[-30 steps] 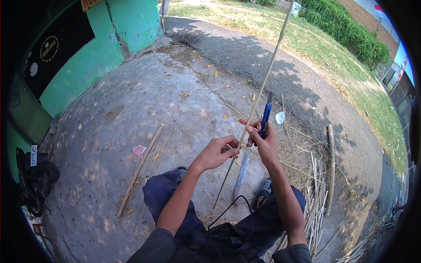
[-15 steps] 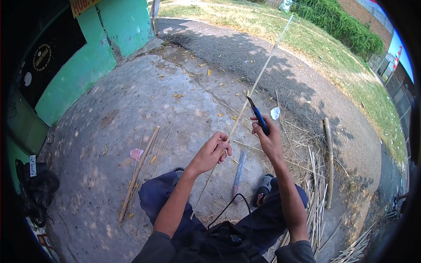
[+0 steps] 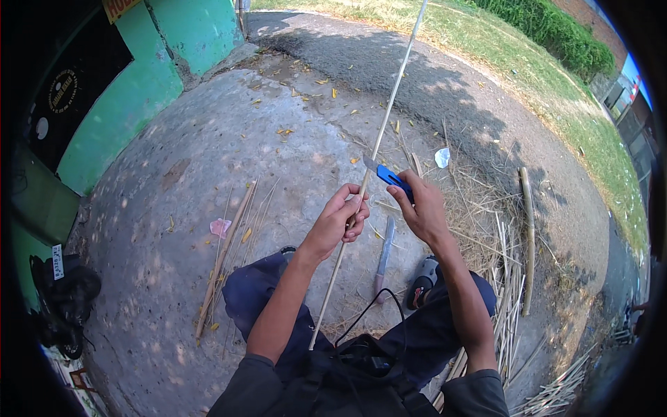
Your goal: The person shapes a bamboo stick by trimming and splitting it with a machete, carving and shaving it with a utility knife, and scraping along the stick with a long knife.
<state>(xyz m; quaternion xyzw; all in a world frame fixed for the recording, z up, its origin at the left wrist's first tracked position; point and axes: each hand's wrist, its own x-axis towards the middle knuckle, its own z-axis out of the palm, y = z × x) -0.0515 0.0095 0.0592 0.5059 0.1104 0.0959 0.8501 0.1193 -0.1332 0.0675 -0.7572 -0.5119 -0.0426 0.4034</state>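
Observation:
My left hand [image 3: 338,221] is closed round a long, thin, pale stick [image 3: 394,87], which looks like split bamboo. It slants from near my lap up past the far edge of the pavement. My right hand [image 3: 421,206] grips a blue utility knife [image 3: 393,178]. The knife's dark blade [image 3: 370,164] lies against or just beside the stick, a little beyond my left hand; contact is hard to make out. On the ground between my feet rests a long knife [image 3: 385,250] with a grey blade and a brownish handle.
Pale strips [image 3: 508,299] lie heaped by my right leg, with a thick pole [image 3: 526,240] beyond them. Longer sticks [image 3: 226,260] lie at my left beside a pink scrap [image 3: 220,227]. A white scrap [image 3: 442,158] lies ahead. A green wall [image 3: 125,125] stands at the left.
My right hand has turned and brought the utility knife's blade left and down to the stick. The stick now stands slightly steeper in my left hand.

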